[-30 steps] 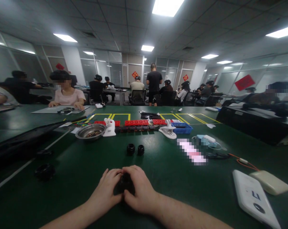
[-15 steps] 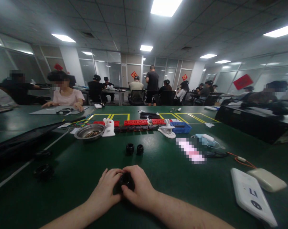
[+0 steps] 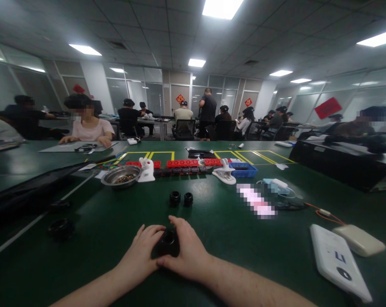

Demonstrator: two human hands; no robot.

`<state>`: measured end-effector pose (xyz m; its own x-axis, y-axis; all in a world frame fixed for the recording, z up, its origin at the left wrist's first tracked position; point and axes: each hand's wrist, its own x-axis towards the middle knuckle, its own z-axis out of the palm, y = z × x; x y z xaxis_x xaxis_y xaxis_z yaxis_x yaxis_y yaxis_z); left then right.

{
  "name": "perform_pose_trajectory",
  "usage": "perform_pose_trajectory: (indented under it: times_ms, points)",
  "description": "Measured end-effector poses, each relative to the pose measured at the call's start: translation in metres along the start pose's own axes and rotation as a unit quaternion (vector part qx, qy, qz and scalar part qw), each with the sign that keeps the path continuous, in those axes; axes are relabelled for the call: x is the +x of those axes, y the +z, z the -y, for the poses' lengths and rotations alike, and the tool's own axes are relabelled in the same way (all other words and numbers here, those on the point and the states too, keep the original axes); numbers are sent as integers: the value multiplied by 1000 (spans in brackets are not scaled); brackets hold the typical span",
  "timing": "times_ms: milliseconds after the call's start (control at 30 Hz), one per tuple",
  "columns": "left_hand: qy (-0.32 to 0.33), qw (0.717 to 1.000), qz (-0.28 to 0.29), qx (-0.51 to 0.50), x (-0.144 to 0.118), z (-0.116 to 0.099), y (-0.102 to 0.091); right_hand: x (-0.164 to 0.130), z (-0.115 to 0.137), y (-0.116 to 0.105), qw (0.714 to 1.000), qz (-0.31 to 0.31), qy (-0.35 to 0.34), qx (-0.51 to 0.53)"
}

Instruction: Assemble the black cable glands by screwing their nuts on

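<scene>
The small black round part (image 3: 168, 243) sits low on the green worktop (image 3: 109, 238), close to its near edge and about midway along it. It is dark plastic, squat and ring-shaped, with a round opening in its top that faces up and slightly toward me. My left hand (image 3: 141, 256) wraps its left side and my right hand (image 3: 188, 253) closes over its right side, so only the upper face and rim show between my fingers (image 3: 176, 224). I cannot tell whether its underside touches the worktop.
</scene>
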<state>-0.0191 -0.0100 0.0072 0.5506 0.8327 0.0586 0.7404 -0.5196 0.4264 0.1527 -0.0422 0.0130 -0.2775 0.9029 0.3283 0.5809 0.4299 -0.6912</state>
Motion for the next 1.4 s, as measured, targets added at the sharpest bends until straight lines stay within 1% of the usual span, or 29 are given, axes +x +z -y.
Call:
perform_pose_trajectory:
  times_ms: [67,167,267,400,467,533,600,633,767,833,933,1033,1133,1200,1300,1400]
  points:
    - [-1,1000,15,-9,0,3,-4,0,-3,1,1000,5,21,5]
    - [-6,1000,22,-21,0,11,-15,1,-7,1,999,-7,43,15]
    - [-18,999,22,-25,-1,20,-26,2,-9,1,998,-17,46,27]
    - [-46,998,27,-14,-8,33,-37,1,-9,0,999,-14,35,39]
    - [-72,997,-2,8,-13,33,-41,1,-9,1,999,-17,26,44]
    - [-87,993,-59,50,-15,27,-47,1,-10,2,999,-23,11,47]
    - [-66,988,-104,98,-13,15,-53,1,-11,2,998,-31,-7,46]
    - [-48,988,-101,109,-11,7,-56,1,-11,3,998,-36,-16,45]
    - [26,988,-21,150,3,-17,-58,0,-12,1,996,-61,-41,42]
    - [38,985,4,168,10,-21,-54,-1,-12,0,996,-69,-44,41]
    - [29,983,18,179,12,-18,-51,-1,-12,-2,996,-70,-43,35]
    - [15,984,20,178,6,-6,-54,0,-11,-3,997,-63,-42,32]
    - [-2,982,25,189,-6,14,-64,0,-11,-3,997,-50,-39,34]
    - [-5,980,19,200,-14,32,-71,1,-11,-4,998,-41,-38,37]
    - [11,975,11,221,-24,64,-82,1,-11,-4,998,-33,-40,39]
    - [-7,971,4,238,-31,93,-93,1,-11,-4,998,-33,-39,37]
